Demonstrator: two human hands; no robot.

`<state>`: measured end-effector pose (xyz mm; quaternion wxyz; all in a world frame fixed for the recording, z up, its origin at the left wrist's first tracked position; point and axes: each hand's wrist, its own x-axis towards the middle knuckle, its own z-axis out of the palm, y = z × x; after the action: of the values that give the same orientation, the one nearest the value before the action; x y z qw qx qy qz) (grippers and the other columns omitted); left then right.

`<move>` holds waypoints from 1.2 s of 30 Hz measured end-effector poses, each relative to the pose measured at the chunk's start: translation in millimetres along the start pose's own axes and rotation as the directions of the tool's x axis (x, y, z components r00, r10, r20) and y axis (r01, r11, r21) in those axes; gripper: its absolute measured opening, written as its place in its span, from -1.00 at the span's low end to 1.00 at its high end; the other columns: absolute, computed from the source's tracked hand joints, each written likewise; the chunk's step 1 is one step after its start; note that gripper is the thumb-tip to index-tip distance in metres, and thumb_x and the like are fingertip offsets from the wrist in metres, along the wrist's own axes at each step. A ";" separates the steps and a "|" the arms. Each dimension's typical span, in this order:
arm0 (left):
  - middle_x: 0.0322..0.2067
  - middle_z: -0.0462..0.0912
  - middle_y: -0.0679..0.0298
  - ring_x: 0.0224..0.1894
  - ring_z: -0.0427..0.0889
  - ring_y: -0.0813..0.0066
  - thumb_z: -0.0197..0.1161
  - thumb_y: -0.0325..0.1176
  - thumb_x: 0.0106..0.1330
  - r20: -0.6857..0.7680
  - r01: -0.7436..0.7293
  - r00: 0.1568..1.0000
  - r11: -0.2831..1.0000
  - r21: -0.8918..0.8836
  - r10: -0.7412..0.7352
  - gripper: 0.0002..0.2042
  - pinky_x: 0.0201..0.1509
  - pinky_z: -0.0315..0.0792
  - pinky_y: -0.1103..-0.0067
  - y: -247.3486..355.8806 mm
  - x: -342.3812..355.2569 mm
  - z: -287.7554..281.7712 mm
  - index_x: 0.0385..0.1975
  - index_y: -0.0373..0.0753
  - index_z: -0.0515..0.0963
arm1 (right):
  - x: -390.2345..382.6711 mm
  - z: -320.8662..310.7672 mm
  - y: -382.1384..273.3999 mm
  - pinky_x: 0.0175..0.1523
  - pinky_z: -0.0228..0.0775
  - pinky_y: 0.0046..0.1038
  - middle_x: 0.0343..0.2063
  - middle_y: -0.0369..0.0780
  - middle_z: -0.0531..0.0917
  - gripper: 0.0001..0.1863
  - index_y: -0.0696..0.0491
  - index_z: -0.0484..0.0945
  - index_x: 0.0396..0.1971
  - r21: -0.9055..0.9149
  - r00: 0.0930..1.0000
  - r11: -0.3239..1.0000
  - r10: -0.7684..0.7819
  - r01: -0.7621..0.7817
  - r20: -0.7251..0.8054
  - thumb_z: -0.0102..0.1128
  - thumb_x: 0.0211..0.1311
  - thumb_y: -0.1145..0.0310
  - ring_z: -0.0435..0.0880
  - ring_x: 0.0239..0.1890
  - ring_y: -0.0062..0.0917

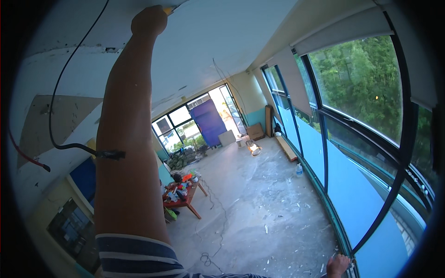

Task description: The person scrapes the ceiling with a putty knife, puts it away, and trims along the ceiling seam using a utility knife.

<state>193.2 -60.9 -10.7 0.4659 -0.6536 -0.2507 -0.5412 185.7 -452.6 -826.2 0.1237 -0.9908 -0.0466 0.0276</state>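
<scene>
Fingers (161, 16) of the left hand (147, 22) are wrapped around a yellow tool (168, 9) jutting beyond them at the ceiling (222, 28), while the right hand's (338, 266) grip beside the window frame (342, 237) cannot be told.

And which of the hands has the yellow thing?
The left hand, up by the ceiling: the yellow thing pokes out of its fist. The right hand is low by the window frame, with nothing yellow showing.
</scene>
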 end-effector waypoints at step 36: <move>-0.22 0.64 0.06 -0.19 0.64 0.15 0.27 -0.34 0.17 -0.056 -0.011 0.998 0.984 0.178 0.022 -0.76 0.00 0.47 0.33 -280.6 -151.0 -183.0 -0.20 -0.28 0.58 | 210.7 -115.8 -148.4 -0.34 0.42 -0.19 -0.54 -0.01 0.65 -0.65 0.18 0.60 -0.47 0.405 0.847 0.750 -0.407 0.523 -0.341 0.37 0.04 0.15 0.63 -0.48 -0.14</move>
<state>-170.6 -71.8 -61.6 0.5338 -0.5956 -0.2788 -0.5316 390.1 -316.6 -686.5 0.3748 -0.8802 -0.2701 -0.1091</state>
